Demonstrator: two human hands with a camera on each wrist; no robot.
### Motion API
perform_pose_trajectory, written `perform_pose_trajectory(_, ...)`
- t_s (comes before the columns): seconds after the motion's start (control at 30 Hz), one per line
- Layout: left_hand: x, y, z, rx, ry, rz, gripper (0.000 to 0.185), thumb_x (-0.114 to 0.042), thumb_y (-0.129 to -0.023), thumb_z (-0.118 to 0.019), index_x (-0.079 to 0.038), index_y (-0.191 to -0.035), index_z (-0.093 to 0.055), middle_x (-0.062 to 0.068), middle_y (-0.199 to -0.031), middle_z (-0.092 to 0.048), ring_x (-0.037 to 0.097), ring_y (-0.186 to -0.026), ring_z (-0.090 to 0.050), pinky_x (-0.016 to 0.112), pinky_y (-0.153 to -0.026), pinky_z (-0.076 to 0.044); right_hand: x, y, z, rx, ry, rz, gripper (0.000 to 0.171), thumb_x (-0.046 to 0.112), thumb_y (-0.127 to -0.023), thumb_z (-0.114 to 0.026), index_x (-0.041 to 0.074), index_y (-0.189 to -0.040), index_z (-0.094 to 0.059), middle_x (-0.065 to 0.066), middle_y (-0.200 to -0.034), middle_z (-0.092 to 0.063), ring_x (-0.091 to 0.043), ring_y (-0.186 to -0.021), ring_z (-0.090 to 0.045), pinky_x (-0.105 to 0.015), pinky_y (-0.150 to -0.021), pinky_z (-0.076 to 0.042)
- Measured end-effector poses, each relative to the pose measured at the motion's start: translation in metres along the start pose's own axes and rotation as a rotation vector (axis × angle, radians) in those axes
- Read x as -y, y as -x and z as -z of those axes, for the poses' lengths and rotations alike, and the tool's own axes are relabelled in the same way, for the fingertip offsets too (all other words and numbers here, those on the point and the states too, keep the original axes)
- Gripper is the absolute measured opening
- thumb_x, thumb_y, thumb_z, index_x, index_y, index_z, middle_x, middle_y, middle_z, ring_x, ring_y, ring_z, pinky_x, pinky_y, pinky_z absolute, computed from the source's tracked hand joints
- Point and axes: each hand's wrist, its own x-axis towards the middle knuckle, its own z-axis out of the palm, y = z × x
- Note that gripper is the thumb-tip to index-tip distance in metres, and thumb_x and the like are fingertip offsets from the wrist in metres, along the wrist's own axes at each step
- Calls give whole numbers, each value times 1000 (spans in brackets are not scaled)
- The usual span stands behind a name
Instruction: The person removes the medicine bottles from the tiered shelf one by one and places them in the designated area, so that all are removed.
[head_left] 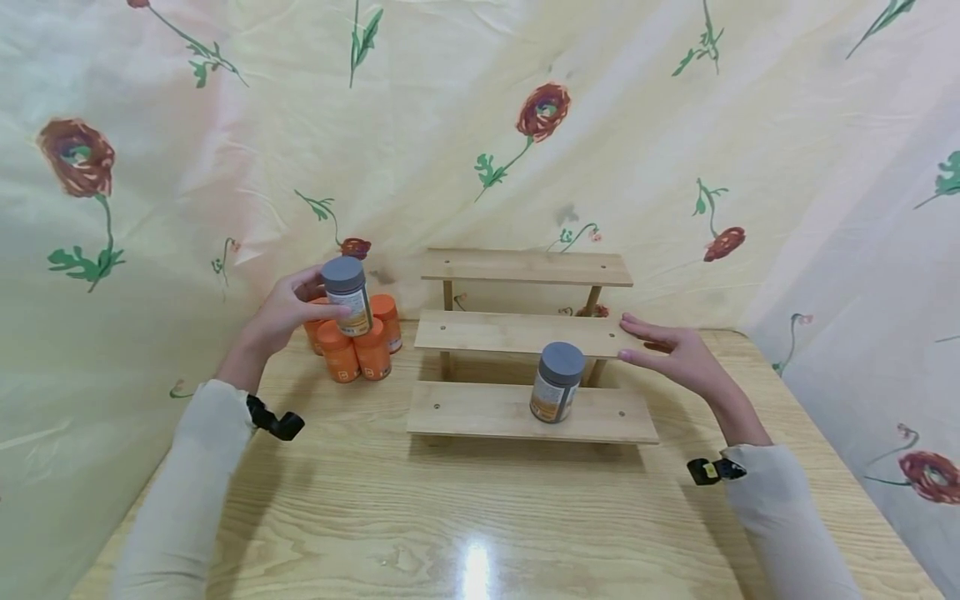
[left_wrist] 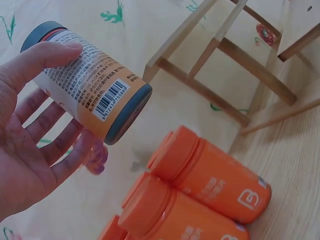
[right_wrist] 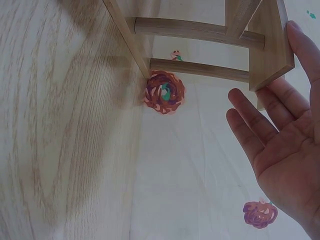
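Note:
My left hand (head_left: 288, 307) grips a grey-lidded supplement jar (head_left: 349, 302) with a white and orange label, above a group of orange jars (head_left: 340, 354) at the back left. In the left wrist view, my thumb crosses the held jar (left_wrist: 92, 82) above its barcode, and the jar is tilted. At the right end of the wooden three-tier rack's middle shelf (head_left: 517, 333), my right hand (head_left: 675, 358) rests with thumb and fingers spread along the board's end. A second grey-lidded jar (head_left: 557, 383) stands upright on the bottom shelf (head_left: 472, 410), right of its middle.
The top shelf (head_left: 525, 267) bears no jar. A light wood-grain table (head_left: 390, 508) carries the rack and the orange jars. Flower-printed cloth (head_left: 420, 125) hangs close behind the rack and along both sides. Wooden rods (right_wrist: 200, 31) join the rack's parts.

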Motion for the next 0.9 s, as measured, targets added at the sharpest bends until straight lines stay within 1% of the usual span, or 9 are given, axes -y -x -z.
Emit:
perform_pose_trajectory(0.1,3,2,4,-16,-8,5,66,-16,-79,-76,-20,-137,-46,-1,-130,-54,19,-121,-47,29,-94,-45,0,0,0,-3,7,-8,52,40,-84,-67,40,-133,-48,13,-145,-40,2,-128,-41,-34,-100,-42)
perform_pose_trajectory(0.17,4,4,7,-22,-4,8,66,-15,-79,-76,-19,-137,-46,0,-130,-53,19,-122,-46,33,-96,-42,0,0,0,-4,9,-8,53,40,-84,-68,39,-133,-48,13,-145,-41,4,-127,-41,-32,-99,-43)
perform_pose_trajectory(0.33,7,7,13,-34,-25,20,67,-18,-80,-75,-21,-139,-43,1,-132,-51,20,-119,-46,38,-98,-40,-1,-1,0,-6,-3,-5,53,39,-84,-68,38,-133,-48,12,-145,-41,5,-127,-41,-35,-99,-42)
perform_pose_trajectory(0.5,10,12,21,-50,-40,31,68,-20,-81,-75,-20,-140,-41,0,-130,-51,18,-115,-47,34,-96,-41,-1,-1,0,-1,-8,-8,53,39,-84,-68,39,-133,-48,13,-145,-41,7,-126,-41,-36,-100,-42)
perform_pose_trajectory(0.73,12,20,29,-80,-62,56,68,-19,-81,-74,-18,-140,-41,-4,-127,-52,15,-112,-49,23,-90,-44,0,-1,0,-1,-13,-1,52,38,-84,-68,40,-132,-49,12,-145,-41,-3,-131,-41,-33,-99,-43)
perform_pose_trajectory(0.8,13,22,31,-83,-66,62,69,-19,-81,-74,-18,-141,-40,-4,-127,-52,15,-113,-49,21,-89,-45,0,-2,0,-4,-9,0,52,38,-84,-68,40,-132,-49,11,-145,-41,-3,-131,-41,-33,-99,-43)
perform_pose_trajectory(0.9,15,24,34,-93,-74,70,69,-20,-81,-74,-18,-142,-40,-6,-126,-52,15,-111,-49,19,-87,-45,0,-2,-1,-6,-1,0,52,39,-84,-68,39,-132,-49,12,-145,-41,3,-129,-41,-30,-99,-44)
